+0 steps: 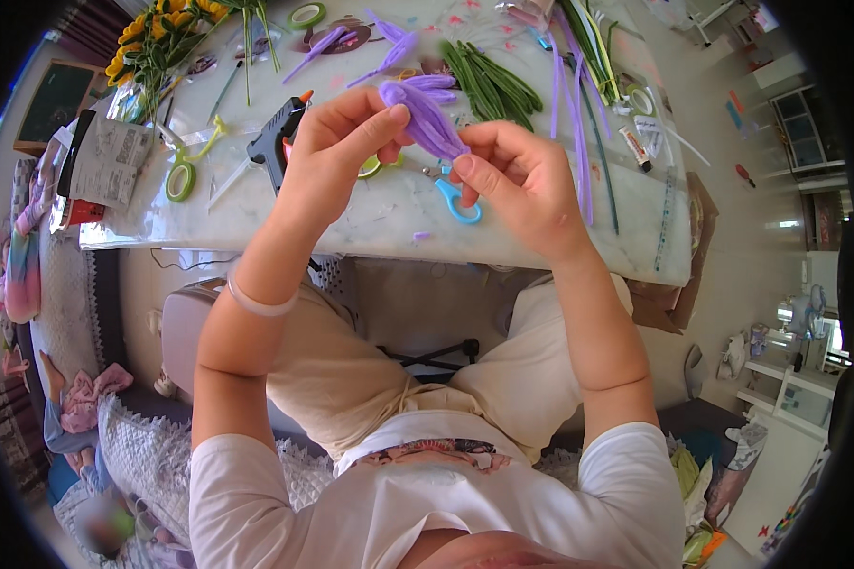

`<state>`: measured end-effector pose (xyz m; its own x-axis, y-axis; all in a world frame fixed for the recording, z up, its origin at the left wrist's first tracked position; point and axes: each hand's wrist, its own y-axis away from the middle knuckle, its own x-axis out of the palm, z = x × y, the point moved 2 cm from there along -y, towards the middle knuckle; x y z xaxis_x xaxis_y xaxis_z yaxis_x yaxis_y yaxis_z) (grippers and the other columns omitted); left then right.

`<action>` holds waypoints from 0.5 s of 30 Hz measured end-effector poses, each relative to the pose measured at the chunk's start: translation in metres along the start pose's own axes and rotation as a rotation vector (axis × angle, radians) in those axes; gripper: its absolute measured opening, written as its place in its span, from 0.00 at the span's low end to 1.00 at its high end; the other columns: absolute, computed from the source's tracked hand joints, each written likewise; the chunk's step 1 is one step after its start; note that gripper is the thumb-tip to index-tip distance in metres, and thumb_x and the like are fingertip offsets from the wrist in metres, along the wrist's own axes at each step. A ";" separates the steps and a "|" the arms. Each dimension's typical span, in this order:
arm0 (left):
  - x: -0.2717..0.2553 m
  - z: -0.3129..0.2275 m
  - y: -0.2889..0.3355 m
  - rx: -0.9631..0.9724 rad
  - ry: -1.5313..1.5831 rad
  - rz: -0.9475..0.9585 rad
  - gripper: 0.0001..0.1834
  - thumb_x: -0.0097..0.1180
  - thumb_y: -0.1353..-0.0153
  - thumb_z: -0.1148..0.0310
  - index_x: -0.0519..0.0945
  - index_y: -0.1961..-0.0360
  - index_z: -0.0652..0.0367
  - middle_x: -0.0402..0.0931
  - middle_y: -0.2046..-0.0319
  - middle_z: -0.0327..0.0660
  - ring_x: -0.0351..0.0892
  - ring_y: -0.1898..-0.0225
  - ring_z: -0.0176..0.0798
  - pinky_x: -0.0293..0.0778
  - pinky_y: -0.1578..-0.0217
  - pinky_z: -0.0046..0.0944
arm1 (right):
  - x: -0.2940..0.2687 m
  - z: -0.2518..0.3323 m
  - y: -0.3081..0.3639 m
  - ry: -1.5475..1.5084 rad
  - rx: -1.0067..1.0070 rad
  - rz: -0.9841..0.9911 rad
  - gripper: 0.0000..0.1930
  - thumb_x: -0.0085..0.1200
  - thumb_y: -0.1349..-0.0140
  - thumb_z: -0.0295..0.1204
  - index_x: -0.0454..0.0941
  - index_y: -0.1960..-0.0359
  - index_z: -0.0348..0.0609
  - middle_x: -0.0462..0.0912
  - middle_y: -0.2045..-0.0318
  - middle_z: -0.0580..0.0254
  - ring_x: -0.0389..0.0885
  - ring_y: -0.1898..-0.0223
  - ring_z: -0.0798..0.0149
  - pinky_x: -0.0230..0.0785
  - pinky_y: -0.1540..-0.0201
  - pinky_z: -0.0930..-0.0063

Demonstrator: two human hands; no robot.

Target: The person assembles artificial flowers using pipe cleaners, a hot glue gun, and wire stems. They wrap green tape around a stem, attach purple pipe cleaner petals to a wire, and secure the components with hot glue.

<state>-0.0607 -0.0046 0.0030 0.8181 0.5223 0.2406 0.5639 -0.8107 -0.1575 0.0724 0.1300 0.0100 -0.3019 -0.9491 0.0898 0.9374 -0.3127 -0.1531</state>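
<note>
Between my two hands, above the table's near part, stretches a purple fuzzy pipe-cleaner bundle (430, 124), bent into a long petal-like shape. Thumb and fingers of my left hand (343, 137) pinch its upper left end. Its lower right end is gripped between the thumb and forefinger of my right hand (520, 175). Blue-handled scissors (460, 202) lie on the table below the bundle, beside my right hand. Close to my left hand rests a black hot glue gun (277, 137) with an orange tip. More purple pipe-cleaner pieces (396, 52) lie just beyond.
Green pipe-cleaner stems (491, 83) are heaped beyond my right hand, with purple strips (580, 133) farther right. Yellow flowers (152, 38) lie at the far left. A green tape roll (180, 180) sits near the left edge of the marbled table (351, 232). A glue tube (635, 149) lies at right.
</note>
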 end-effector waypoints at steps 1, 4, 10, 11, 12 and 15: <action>0.001 0.000 0.000 0.007 0.014 0.017 0.08 0.52 0.39 0.71 0.78 0.62 0.64 0.77 0.70 0.36 0.70 0.71 0.27 0.66 0.69 0.27 | 0.000 0.001 0.000 0.003 0.021 0.014 0.08 0.57 0.44 0.27 0.76 0.66 0.34 0.79 0.76 0.64 0.74 0.78 0.76 0.66 0.77 0.83; 0.015 -0.003 0.002 0.032 -0.112 0.032 0.09 0.54 0.41 0.72 0.78 0.61 0.65 0.78 0.66 0.38 0.73 0.67 0.28 0.69 0.66 0.28 | 0.001 0.001 0.001 0.009 0.070 0.037 0.07 0.55 0.43 0.27 0.77 0.68 0.34 0.78 0.78 0.65 0.73 0.80 0.78 0.65 0.77 0.84; 0.024 -0.003 0.004 0.040 -0.176 -0.025 0.08 0.58 0.44 0.73 0.78 0.67 0.68 0.78 0.72 0.38 0.75 0.72 0.26 0.74 0.70 0.26 | 0.002 -0.005 0.002 0.022 0.115 -0.019 0.07 0.54 0.44 0.27 0.75 0.76 0.35 0.76 0.83 0.65 0.71 0.83 0.79 0.62 0.82 0.84; 0.026 -0.002 0.005 0.048 -0.217 -0.056 0.07 0.58 0.44 0.73 0.78 0.68 0.68 0.78 0.73 0.38 0.74 0.73 0.25 0.74 0.71 0.25 | 0.004 -0.007 0.002 0.026 0.124 -0.043 0.08 0.54 0.45 0.27 0.75 0.78 0.36 0.76 0.84 0.65 0.70 0.84 0.79 0.61 0.83 0.84; 0.026 0.002 0.005 0.071 -0.244 -0.083 0.07 0.58 0.44 0.74 0.78 0.69 0.68 0.77 0.74 0.37 0.74 0.74 0.25 0.73 0.72 0.25 | 0.005 -0.008 0.003 0.030 0.133 -0.067 0.08 0.53 0.45 0.27 0.74 0.79 0.36 0.75 0.85 0.65 0.70 0.85 0.79 0.60 0.84 0.84; 0.029 0.009 0.005 0.119 -0.250 -0.130 0.06 0.58 0.45 0.75 0.77 0.72 0.68 0.76 0.78 0.36 0.73 0.76 0.23 0.71 0.75 0.25 | 0.007 -0.008 0.004 0.048 0.140 -0.108 0.09 0.52 0.46 0.27 0.72 0.81 0.36 0.74 0.87 0.66 0.68 0.86 0.80 0.57 0.85 0.84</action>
<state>-0.0333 0.0086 0.0001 0.7322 0.6807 0.0250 0.6630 -0.7038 -0.2552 0.0722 0.1219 0.0019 -0.4066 -0.9122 0.0503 0.9132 -0.4074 -0.0068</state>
